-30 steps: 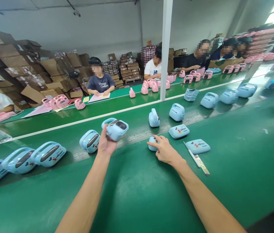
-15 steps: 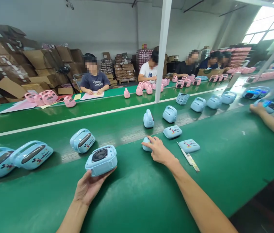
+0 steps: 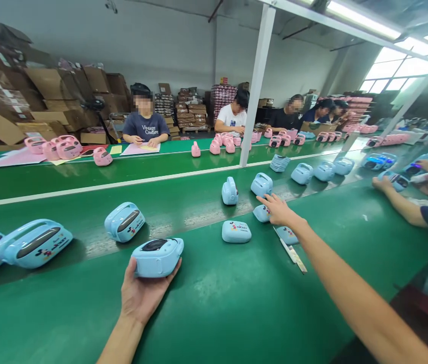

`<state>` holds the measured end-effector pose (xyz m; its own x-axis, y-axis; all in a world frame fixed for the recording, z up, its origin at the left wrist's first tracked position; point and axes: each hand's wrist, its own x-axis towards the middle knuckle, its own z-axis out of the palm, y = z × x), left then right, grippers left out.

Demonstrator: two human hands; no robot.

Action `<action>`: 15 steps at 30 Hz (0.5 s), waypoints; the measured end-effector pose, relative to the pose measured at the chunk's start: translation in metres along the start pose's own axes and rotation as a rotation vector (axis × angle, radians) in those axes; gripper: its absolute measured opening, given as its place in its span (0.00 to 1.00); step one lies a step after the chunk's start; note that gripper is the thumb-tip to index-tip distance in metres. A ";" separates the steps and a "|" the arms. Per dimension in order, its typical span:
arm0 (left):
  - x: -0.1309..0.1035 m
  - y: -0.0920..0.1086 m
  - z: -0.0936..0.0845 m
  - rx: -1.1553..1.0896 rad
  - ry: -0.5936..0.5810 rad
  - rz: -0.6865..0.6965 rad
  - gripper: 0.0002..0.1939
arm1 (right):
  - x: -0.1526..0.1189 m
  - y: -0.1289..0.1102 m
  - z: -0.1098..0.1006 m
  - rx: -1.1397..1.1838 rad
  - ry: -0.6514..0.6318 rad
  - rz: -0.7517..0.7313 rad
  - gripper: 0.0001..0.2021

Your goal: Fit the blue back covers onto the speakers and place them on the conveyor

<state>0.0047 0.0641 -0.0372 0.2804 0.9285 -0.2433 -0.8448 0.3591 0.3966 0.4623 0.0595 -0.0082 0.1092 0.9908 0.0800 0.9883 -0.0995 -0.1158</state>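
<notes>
A light-blue portable speaker [image 3: 160,260] with its black round driver facing up rests in my left hand [image 3: 143,290], whose fingers wrap it from below. Over to the right, my right hand [image 3: 280,211] has its fingers stretched out above a printed blue cover [image 3: 262,213] and partly hides it; whether it touches cannot be told. A second printed cover [image 3: 236,231] lies flat on the green bench between my hands. Under my right forearm a third cover [image 3: 286,234] is partly hidden, with a thin white-handled tool [image 3: 293,255] beside it.
Blue speakers with handles stand along the belt, one [image 3: 125,222] behind my left hand and one [image 3: 261,185] behind my right. Blue sheets [image 3: 280,163] are stacked farther back. A white post [image 3: 257,91] rises beyond. A co-worker's hand [image 3: 382,184] holds a speaker at right.
My right hand has left the middle cover and moved right, over the neighbouring one. My left hand still holds the speaker, now tilted so its driver shows less. The view has shifted slightly.
</notes>
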 end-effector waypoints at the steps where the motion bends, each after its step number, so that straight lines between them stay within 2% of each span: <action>1: 0.000 0.000 -0.001 0.000 -0.005 -0.009 0.29 | 0.003 0.006 -0.002 -0.015 -0.031 -0.015 0.47; 4: 0.000 0.001 -0.004 -0.004 -0.010 -0.021 0.30 | 0.006 0.008 -0.001 -0.060 -0.108 -0.075 0.44; 7: 0.000 0.000 -0.005 -0.009 -0.003 -0.022 0.31 | 0.004 -0.004 0.003 -0.102 -0.134 -0.101 0.40; 11: -0.001 -0.002 -0.002 -0.039 0.002 -0.050 0.31 | 0.002 -0.020 0.006 -0.136 -0.126 -0.146 0.38; 15: -0.002 -0.003 0.000 -0.016 0.017 -0.056 0.30 | 0.002 -0.026 0.003 -0.156 -0.090 -0.180 0.37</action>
<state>0.0070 0.0613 -0.0376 0.3194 0.9053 -0.2799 -0.8352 0.4085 0.3682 0.4363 0.0644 -0.0084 -0.0727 0.9973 -0.0042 0.9962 0.0728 0.0471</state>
